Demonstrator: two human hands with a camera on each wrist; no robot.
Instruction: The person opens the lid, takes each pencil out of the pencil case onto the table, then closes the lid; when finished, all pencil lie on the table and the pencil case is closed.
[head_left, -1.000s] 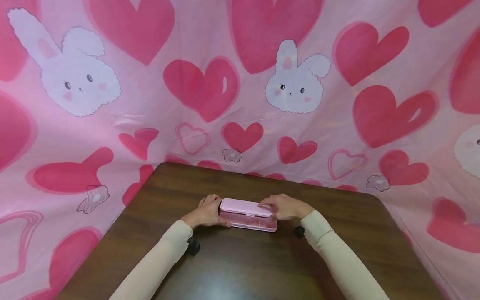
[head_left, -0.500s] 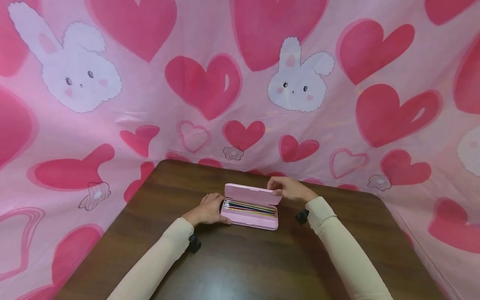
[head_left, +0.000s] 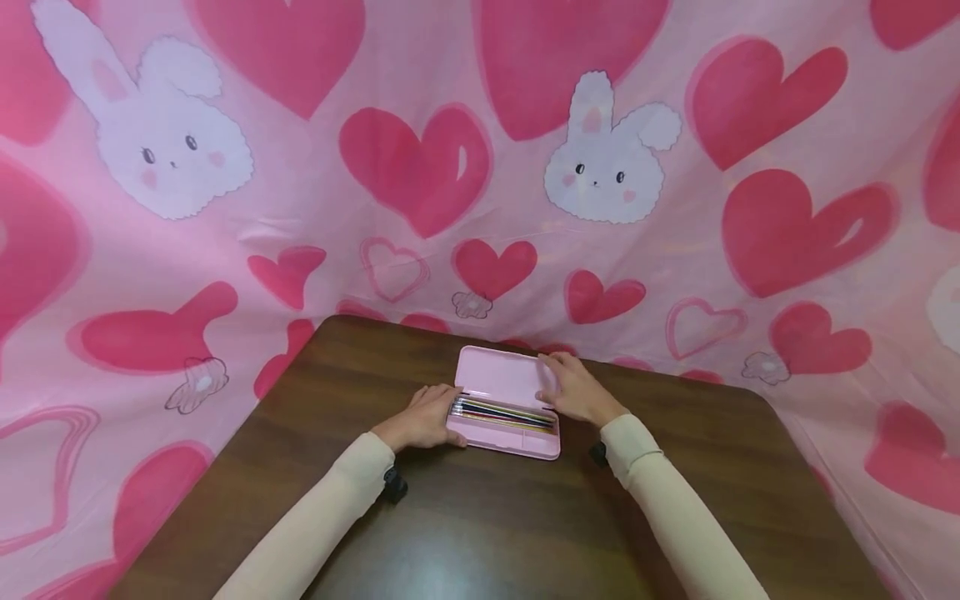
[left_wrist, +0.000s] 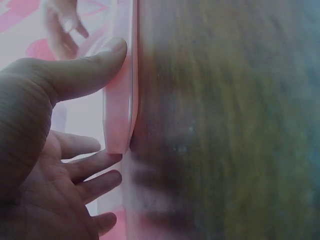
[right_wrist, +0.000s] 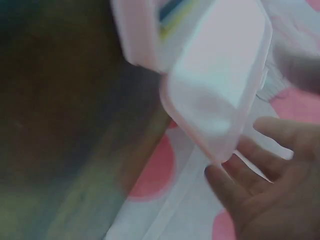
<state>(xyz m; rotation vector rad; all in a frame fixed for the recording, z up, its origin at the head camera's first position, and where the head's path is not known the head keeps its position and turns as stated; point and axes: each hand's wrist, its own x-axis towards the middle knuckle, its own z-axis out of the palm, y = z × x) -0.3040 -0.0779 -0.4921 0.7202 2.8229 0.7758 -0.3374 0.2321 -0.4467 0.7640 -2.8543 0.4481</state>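
Observation:
A pink pencil case (head_left: 504, 441) lies on the brown table, its lid (head_left: 498, 374) tilted up and back in the head view. Several pencils (head_left: 501, 412) fill its rear compartment; the front part has a small divider. My left hand (head_left: 424, 419) holds the case's left end. In the left wrist view the thumb (left_wrist: 95, 70) lies along its front wall, the other fingers around the end. With loosely spread fingers, my right hand (head_left: 577, 390) touches the lid's right edge; the right wrist view shows those fingers (right_wrist: 260, 160) at the lid's corner.
The brown wooden table (head_left: 480, 517) stretches toward me and to both sides. A pink cloth (head_left: 420, 275) with hearts and rabbits hangs behind the table's far edge. Dark wrist cameras (head_left: 394, 485) sit under both cuffs.
The lid has swung up and backward from nearly closed, with my right hand moving along with it. The pencils have come into sight. My left hand stays at the case's left end.

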